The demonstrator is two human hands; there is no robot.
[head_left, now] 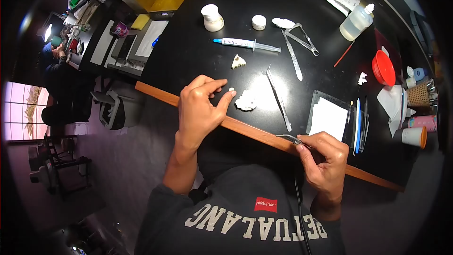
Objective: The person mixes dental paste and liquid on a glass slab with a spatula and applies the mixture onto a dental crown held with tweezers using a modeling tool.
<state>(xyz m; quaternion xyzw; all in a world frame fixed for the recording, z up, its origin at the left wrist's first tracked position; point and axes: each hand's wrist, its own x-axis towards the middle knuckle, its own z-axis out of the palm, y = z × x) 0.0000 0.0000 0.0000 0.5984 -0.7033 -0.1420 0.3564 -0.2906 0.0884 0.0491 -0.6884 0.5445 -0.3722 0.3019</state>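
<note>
My left hand is over the wooden table edge, its thumb and index finger apart, beside a small whitish piece at the thumb tip. Just right of it lies a crumpled white tissue. In my right hand is a thin metal-tipped tool with a black cord running down from it. Metal tweezers lie between my hands. A cream-coloured dental model piece and a syringe with a blue tip lie beyond my left hand.
A white jar, a small round pot and metal calipers stand or lie farther back. Right are a clear bottle, a red bowl and a white paper pad. Another person sits far left.
</note>
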